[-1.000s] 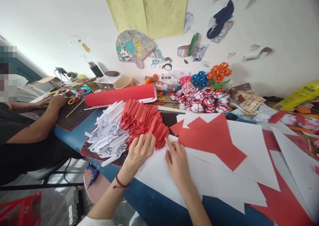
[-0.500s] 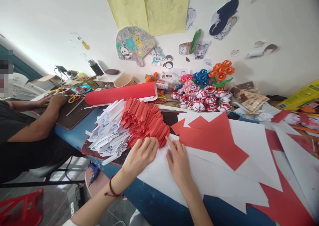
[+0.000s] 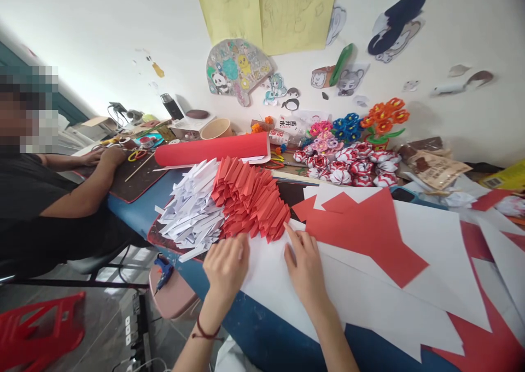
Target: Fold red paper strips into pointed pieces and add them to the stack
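A large pile of folded red paper strips [image 3: 252,197] lies at the middle of the table. Folded white paper strips [image 3: 191,208] are heaped against its left side. My left hand [image 3: 226,265] is closed at the near edge of the red pile, its fingers curled down; whatever is in them is hidden. My right hand [image 3: 304,260] rests over white paper sheets [image 3: 266,279], holding nothing visible. Its index finger points out to the pile's right edge, and the thumb stands apart. Close on the right lies a cut red paper sheet [image 3: 361,227].
A red paper roll [image 3: 211,149] lies behind the piles. Red-and-white paper flowers [image 3: 348,164] stand along the wall. A co-worker's arm [image 3: 82,191] rests on the table at left. A blue glue gun [image 3: 164,272] lies on a pink stool [image 3: 176,295].
My left hand has moved down and turned more upright, coming off the front of the red pile. The right hand keeps its place beside the pile. The view has shifted left.
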### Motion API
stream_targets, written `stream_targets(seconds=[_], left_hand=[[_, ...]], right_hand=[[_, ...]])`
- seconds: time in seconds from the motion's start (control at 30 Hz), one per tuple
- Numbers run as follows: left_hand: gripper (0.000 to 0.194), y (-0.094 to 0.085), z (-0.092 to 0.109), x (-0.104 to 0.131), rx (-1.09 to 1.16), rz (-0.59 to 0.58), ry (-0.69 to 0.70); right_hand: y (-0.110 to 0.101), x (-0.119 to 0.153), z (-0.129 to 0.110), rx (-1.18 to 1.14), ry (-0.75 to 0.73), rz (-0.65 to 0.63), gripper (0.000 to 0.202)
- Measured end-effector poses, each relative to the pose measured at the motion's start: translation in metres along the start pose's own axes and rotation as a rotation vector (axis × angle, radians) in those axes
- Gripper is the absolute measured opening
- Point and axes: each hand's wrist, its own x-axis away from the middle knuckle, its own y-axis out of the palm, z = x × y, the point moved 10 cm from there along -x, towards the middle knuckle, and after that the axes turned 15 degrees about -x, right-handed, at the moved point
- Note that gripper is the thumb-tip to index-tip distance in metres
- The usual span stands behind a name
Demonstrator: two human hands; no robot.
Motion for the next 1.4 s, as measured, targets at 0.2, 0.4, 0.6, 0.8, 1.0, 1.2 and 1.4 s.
stream_targets(seconds=[0.2,0.4,0.6,0.8,1.0,1.2,1.4], left_hand=[[0.024,0.043,-0.062,0.024,0.003,-0.351,-0.353],[0.021,0.050,-0.057,0.031,-0.055,-0.397,-0.313],[0.021,0.048,-0.052,0.028,-0.079,-0.335,-0.225],[0.020,0.051,-0.048,0.022,-0.059,-0.286,-0.195],[0.019,0.058,-0.045,0.020,-0.026,-0.257,-0.205],[0.019,0.057,-0.049,0.022,0.030,-0.287,-0.253],[0.019,0.052,-0.060,0.021,0.088,-0.299,-0.358]], right_hand=[[0.002,0.001,0.002,0.022,0.009,0.003,0.049],[0.004,0.001,0.003,0.022,0.034,-0.019,0.049],[0.004,0.001,0.004,0.024,0.033,-0.023,0.048],[0.005,0.001,0.006,0.034,0.040,-0.026,0.049],[0.004,0.001,0.005,0.015,0.037,-0.019,0.051],[0.003,0.001,0.003,0.014,0.034,-0.015,0.052],[0.003,0.001,0.003,0.013,0.031,-0.015,0.049]])
